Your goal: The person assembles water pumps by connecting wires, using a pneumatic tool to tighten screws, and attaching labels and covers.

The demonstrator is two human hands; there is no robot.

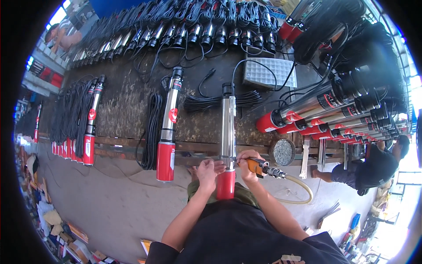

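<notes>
A slim submersible pump (228, 119) with a steel body and red lower end lies in front of me, its red end reaching past the bench edge toward my body. My left hand (210, 172) is at the pump's left side by the joint above the red part, fingers bent and thumb close to them; anything pinched there is too small to make out. My right hand (249, 166) is wrapped round an orange air screwdriver (256, 167), held sideways against the pump's right side. Its tip is hidden. A pale air hose (303, 184) curves away from its coupling.
A finished-looking pump (170, 119) with coiled black cable (152, 127) lies to the left on the dark bench (123, 101). A round dish of small metal pieces (282, 152) stands right. Behind are a white grid tray (269, 72) and rows of pumps. Another person (378, 165) is at far right.
</notes>
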